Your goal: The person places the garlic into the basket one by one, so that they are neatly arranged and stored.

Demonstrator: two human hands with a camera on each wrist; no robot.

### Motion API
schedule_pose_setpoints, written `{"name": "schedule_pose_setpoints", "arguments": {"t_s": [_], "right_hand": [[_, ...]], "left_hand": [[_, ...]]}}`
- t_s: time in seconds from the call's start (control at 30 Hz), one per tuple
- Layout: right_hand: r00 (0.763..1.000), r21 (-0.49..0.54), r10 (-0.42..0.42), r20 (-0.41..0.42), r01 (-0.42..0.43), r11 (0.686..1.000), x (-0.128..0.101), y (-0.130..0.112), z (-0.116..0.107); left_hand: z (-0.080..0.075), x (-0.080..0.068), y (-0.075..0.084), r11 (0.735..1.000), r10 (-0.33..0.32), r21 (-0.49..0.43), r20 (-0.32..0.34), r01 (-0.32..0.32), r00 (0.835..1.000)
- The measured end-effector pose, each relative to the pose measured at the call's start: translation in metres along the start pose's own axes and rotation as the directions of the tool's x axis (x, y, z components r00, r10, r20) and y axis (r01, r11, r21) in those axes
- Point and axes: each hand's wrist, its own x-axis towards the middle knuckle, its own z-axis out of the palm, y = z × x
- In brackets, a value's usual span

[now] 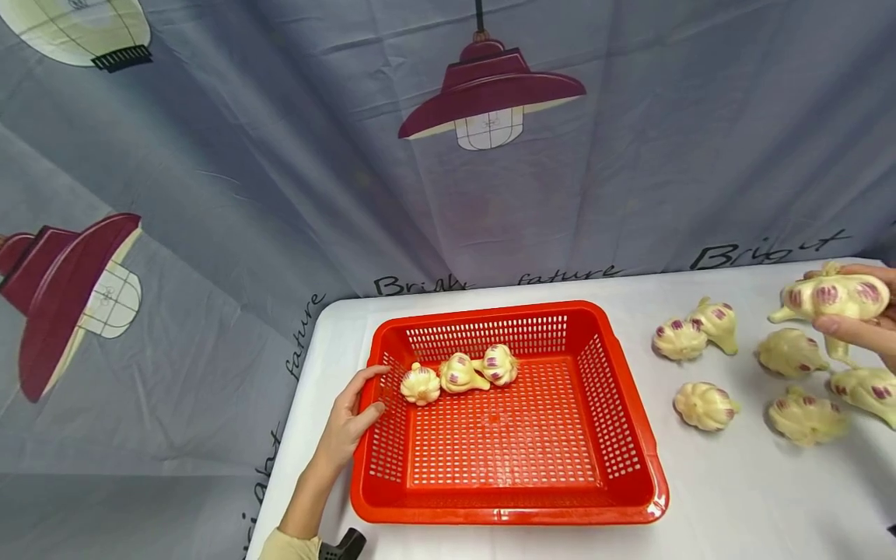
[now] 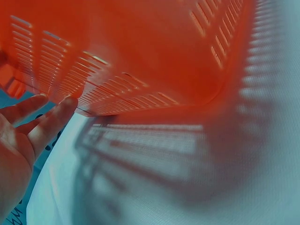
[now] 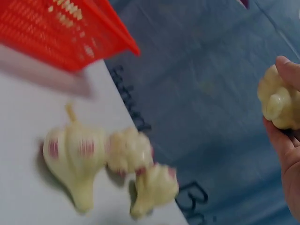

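A red perforated basket point(image 1: 630, 435) sits on the white table and holds three garlic bulbs point(image 1: 460, 372) near its far left corner. My left hand point(image 1: 357, 408) rests with straight fingers against the basket's left wall; in the left wrist view the fingertips point(image 2: 65, 105) touch the red basket point(image 2: 140, 51) from outside. At the far right, my right hand point(image 1: 864, 327) grips a garlic bulb point(image 1: 833, 295) lifted above the table. The right wrist view shows the held bulb point(image 3: 279, 101) in the hand point(image 3: 288, 140).
Several loose garlic bulbs point(image 1: 703, 404) lie on the table right of the basket, also shown blurred as garlic bulbs point(image 3: 77, 154) in the right wrist view. A grey lamp-printed curtain point(image 1: 294, 155) hangs behind. The table's left edge point(image 1: 294, 404) runs just beside my left hand.
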Motion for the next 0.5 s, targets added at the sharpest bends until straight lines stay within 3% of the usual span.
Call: {"name": "schedule_pose_setpoints", "arguments": {"t_s": [0.07, 0.1, 0.13, 0.2, 0.27, 0.33, 0.4, 0.5], "right_hand": [[1.000, 0.248, -0.018, 0.002, 0.017, 0.969, 0.004, -0.004, 0.014], [1.000, 0.329, -0.025, 0.011, 0.020, 0.944, 0.006, -0.007, 0.022], [1.000, 0.333, -0.021, 0.019, 0.013, 0.943, 0.008, -0.012, 0.029], [0.999, 0.248, 0.043, 0.012, -0.045, 0.968, 0.011, -0.022, 0.042], [0.993, 0.081, 0.117, 0.011, -0.118, 0.990, 0.013, -0.030, 0.051], [0.983, -0.100, 0.183, 0.006, -0.181, 0.978, 0.016, -0.035, 0.060], [0.974, -0.238, 0.228, 0.010, -0.219, 0.946, 0.019, -0.037, 0.069], [0.968, -0.294, 0.245, 0.053, -0.220, 0.930, 0.024, -0.037, 0.085]], "left_hand": [[0.000, 0.000, 0.000, 1.000, -0.003, 0.005, -0.005, 0.003, 1.000], [0.000, 0.001, 0.000, 1.000, -0.002, 0.007, -0.007, 0.002, 1.000], [-0.001, 0.001, 0.000, 1.000, -0.002, 0.008, -0.008, 0.002, 1.000], [0.000, 0.001, 0.000, 1.000, -0.003, 0.009, -0.008, 0.003, 1.000], [0.000, 0.000, 0.000, 1.000, -0.003, 0.011, -0.011, 0.003, 1.000], [0.000, 0.000, 0.000, 1.000, -0.005, 0.009, -0.011, 0.005, 1.000], [0.000, 0.000, -0.001, 1.000, -0.007, 0.005, -0.011, 0.007, 1.000], [0.000, 0.000, -0.001, 1.000, -0.008, 0.002, -0.010, 0.008, 1.000]]}}
